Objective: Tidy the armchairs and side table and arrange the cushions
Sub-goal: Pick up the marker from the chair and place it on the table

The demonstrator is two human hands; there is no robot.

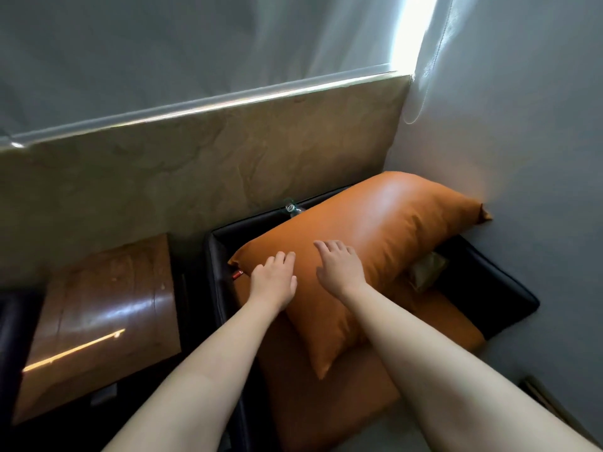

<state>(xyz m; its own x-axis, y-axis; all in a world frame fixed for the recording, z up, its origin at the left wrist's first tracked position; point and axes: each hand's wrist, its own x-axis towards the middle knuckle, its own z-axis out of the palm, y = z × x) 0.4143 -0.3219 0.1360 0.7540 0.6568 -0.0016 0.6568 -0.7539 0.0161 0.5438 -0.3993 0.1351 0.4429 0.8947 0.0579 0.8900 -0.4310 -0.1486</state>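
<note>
Black armchair (489,285), plump glossy orange cushion (391,230)

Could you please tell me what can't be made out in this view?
Head view:
1. A small red item, mostly hidden under the orange cushion's left corner.
2. A shiny object behind the cushion: only its top shows, too small to identify.
3. A tan item under the cushion's right end, mostly covered and shadowed.

I'm in a sitting corner of a home or lounge. Before me stands a black armchair (496,288) with an orange leather cushion (375,223), a glossy wooden side table (107,305) just beside it, and a drawn blind (195,44) behind them.
</note>
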